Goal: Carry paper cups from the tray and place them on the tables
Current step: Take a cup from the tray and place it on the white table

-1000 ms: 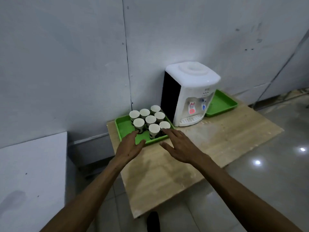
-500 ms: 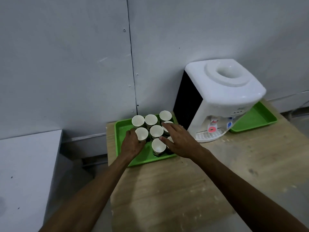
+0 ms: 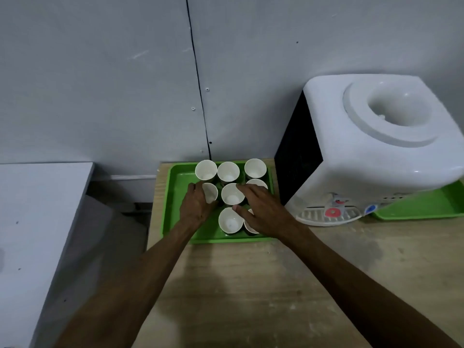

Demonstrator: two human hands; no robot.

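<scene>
Several white paper cups stand upright on a green tray (image 3: 175, 194) at the back left of a wooden table (image 3: 251, 285). My left hand (image 3: 197, 209) curls round the left cup of the middle row (image 3: 211, 192), thumb on its near side and fingers on its far side. My right hand (image 3: 262, 212) lies over the right-hand cups with fingers spread and fairly straight. It partly covers the front right cup (image 3: 248, 226) and the right cup of the middle row (image 3: 258, 182). The centre cup (image 3: 232, 194) and front cup (image 3: 229, 220) show between my hands.
A white water dispenser (image 3: 371, 146) stands just right of the tray. A second green tray (image 3: 416, 209) sits behind and under its right side. A grey wall rises directly behind. A white surface (image 3: 37, 209) lies to the left, across a gap.
The view has come closer to the tray. My left hand has closed round the middle-left cup. My right hand has moved further over the right-hand cups.
</scene>
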